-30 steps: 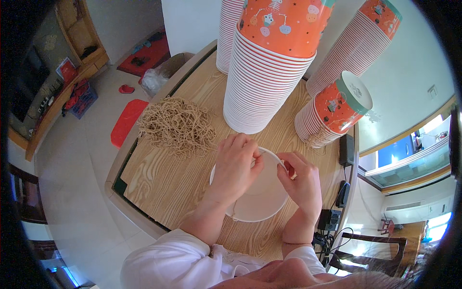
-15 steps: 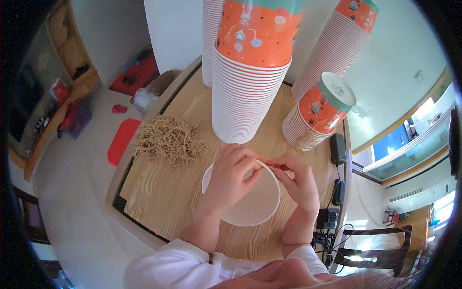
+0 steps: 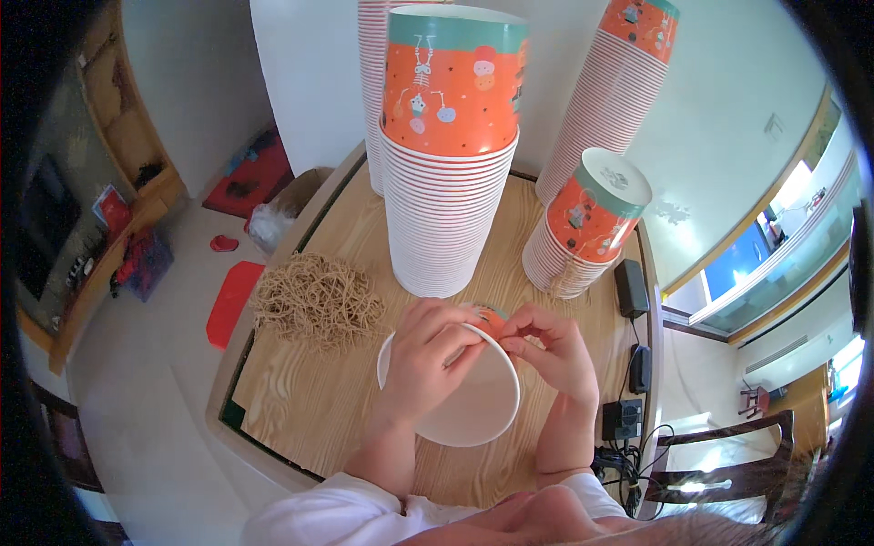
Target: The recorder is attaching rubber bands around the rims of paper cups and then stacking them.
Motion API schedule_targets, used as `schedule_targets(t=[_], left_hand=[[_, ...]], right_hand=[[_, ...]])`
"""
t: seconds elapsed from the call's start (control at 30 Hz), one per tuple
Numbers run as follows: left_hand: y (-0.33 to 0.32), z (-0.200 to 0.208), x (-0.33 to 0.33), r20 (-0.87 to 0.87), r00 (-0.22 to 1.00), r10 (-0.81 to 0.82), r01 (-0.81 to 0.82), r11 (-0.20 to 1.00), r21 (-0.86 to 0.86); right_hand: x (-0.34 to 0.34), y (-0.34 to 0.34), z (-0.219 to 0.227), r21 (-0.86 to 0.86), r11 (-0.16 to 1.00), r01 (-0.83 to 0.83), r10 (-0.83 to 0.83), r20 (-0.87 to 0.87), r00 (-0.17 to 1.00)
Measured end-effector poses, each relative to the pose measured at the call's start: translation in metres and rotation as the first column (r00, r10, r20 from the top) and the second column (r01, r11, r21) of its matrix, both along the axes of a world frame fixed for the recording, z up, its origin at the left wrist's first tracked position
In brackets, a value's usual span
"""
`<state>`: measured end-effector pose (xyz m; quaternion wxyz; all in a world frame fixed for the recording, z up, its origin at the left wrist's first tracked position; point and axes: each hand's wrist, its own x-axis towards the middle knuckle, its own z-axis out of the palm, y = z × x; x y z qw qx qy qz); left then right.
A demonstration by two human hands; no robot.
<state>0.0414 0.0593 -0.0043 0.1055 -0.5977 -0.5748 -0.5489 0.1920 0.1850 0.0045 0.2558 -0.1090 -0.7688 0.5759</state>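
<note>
A paper bucket (image 3: 478, 405), white inside with an orange printed outer wall, lies tilted on the table in front of me, its mouth toward me. Over its far left rim my left hand (image 3: 423, 359) is closed, fingers outside and thumb near the inner wall. My right hand (image 3: 557, 355) is closed in a pinch against the far right rim; whatever is between those fingertips is too small to make out. Left of the bucket lies a tangled heap of brown twine pieces (image 3: 314, 300).
A tall stack of upside-down buckets (image 3: 448, 209) stands just beyond my hands. A shorter stack (image 3: 583, 218), with twine hanging at its side, is to the right; another tall stack (image 3: 605, 100) rises behind. Black adapters and cables (image 3: 622, 419) line the table's right edge.
The view has shifted, so the stacks sit lower and show more of their tops. Both hands stay at the bucket's rim, with slight finger movement.
</note>
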Motion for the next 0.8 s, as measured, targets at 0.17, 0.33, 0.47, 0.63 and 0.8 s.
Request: schedule_targets(t=[0.17, 0.33, 0.47, 0.63, 0.8], left_hand=[[0.003, 0.002, 0.006, -0.036, 0.999, 0.009, -0.014, 0.990, -0.138], [0.005, -0.011, 0.004, 0.006, 0.999, 0.035, -0.033, 0.963, -0.266], [0.003, -0.016, -0.002, 0.113, 0.991, 0.065, -0.027, 0.950, -0.310], [-0.003, -0.016, -0.002, 0.164, 0.985, 0.048, 0.006, 0.950, -0.311], [-0.003, -0.013, 0.001, 0.200, 0.980, -0.022, 0.105, 0.906, -0.410]], right_hand=[[-0.004, -0.004, -0.003, 0.089, 0.994, 0.063, -0.069, 0.068, 0.995], [-0.013, -0.005, -0.011, 0.200, 0.964, 0.174, -0.209, 0.172, 0.963], [-0.017, -0.006, -0.012, 0.248, 0.952, 0.182, -0.243, 0.244, 0.939], [-0.019, -0.009, -0.012, 0.249, 0.950, 0.188, -0.257, 0.285, 0.923], [-0.010, 0.000, -0.011, 0.227, 0.966, 0.127, -0.205, 0.366, 0.908]])
